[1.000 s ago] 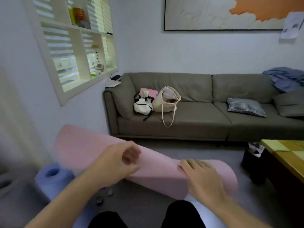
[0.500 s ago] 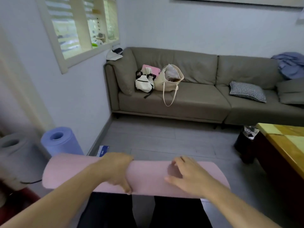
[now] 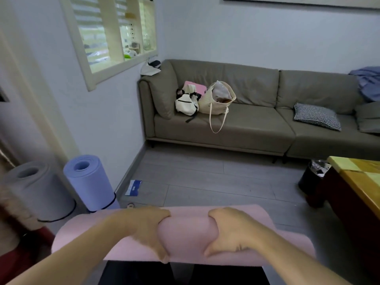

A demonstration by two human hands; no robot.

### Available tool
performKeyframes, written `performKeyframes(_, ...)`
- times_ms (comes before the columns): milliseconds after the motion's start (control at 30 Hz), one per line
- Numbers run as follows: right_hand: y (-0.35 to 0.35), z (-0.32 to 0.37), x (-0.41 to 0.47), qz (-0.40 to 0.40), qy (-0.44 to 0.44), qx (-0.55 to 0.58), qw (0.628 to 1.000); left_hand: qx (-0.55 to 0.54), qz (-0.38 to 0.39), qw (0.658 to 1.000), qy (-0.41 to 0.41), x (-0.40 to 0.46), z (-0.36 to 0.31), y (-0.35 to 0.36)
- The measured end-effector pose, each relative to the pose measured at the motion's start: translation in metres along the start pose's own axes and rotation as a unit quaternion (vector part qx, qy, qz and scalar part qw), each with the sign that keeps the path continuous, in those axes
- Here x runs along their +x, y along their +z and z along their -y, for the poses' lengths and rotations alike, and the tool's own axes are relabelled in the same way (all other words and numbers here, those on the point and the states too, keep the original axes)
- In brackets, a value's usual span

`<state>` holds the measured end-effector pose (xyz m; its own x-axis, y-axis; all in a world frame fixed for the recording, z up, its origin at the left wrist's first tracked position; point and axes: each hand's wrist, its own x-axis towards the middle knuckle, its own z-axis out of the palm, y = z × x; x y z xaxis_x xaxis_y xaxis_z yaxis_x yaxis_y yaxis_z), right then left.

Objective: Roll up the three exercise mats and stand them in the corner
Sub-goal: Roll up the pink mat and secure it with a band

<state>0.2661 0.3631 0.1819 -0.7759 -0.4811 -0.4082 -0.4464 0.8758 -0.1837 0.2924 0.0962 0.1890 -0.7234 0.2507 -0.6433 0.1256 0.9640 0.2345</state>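
Head view, left to right: a grey rolled mat (image 3: 35, 192) and a blue rolled mat (image 3: 90, 182) stand upright by the wall. Before me, I hold the pink rolled mat (image 3: 185, 235) crosswise; my left hand (image 3: 148, 229) and right hand (image 3: 232, 231) each have a curled grip around it, squeezing its middle.

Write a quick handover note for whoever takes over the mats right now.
Left hand and right hand both grip the pink mat, rolled and held level in front of the body, fingers curled round its middle.
Grey mat and blue mat already stand rolled on end by the wall, each with a dark band near its base.
Done: all three rolled, two stood up.
Left: stand the pink mat beside them.
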Motion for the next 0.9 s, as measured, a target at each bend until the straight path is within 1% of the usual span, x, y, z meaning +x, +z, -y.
performKeyframes(67,-0.005,0.000,-0.003,-0.071,0.002,-0.043,0.997,-0.037,0.010,0.999,-0.010,-0.007,-0.003,-0.010)
performKeyframes(133,-0.012,0.001,-0.003,-0.166,-0.010,-0.095,0.981,-0.068,-0.007,0.997,-0.019,-0.016,-0.005,-0.023)
performKeyframes(233,-0.019,-0.006,0.003,-0.320,-0.056,-0.188,0.927,-0.080,-0.064,0.994,-0.031,-0.021,-0.008,-0.033)
performKeyframes(267,-0.020,-0.008,0.004,-0.337,-0.065,-0.193,0.919,-0.070,-0.098,0.992,-0.035,-0.021,-0.010,-0.034)
performKeyframes(300,-0.020,-0.011,0.004,-0.313,-0.067,-0.176,0.931,-0.045,-0.136,0.989,-0.039,-0.019,-0.011,-0.033)
performKeyframes(333,-0.019,-0.014,0.003,-0.262,-0.058,-0.138,0.953,-0.003,-0.171,0.984,-0.046,-0.017,-0.012,-0.031)
performKeyframes(367,-0.016,-0.017,0.001,-0.194,-0.040,-0.095,0.975,0.048,-0.195,0.978,-0.054,-0.015,-0.013,-0.028)
performKeyframes(400,-0.013,-0.020,-0.001,-0.137,-0.016,-0.066,0.988,0.090,-0.214,0.971,-0.058,-0.015,-0.013,-0.025)
performKeyframes(467,-0.007,-0.022,-0.004,-0.102,0.009,-0.047,0.994,0.127,-0.225,0.964,-0.069,-0.013,-0.012,-0.018)
performKeyframes(533,-0.004,-0.019,-0.005,-0.065,0.018,-0.048,0.997,0.124,-0.207,0.967,-0.083,-0.011,-0.009,-0.008)
performKeyframes(633,-0.006,-0.017,-0.001,0.057,0.042,0.008,0.997,0.102,-0.160,0.978,-0.093,-0.009,-0.004,0.006)
performKeyframes(700,-0.010,-0.021,0.003,0.103,0.054,0.035,0.993,0.077,-0.129,0.986,-0.079,-0.013,-0.002,0.013)
performKeyframes(800,-0.012,-0.024,0.006,0.120,0.060,0.030,0.991,0.055,-0.079,0.992,-0.077,-0.023,0.000,0.017)
performKeyframes(900,0.003,-0.019,0.003,0.093,0.060,0.000,0.994,0.017,-0.013,0.999,-0.047,-0.020,0.002,0.025)
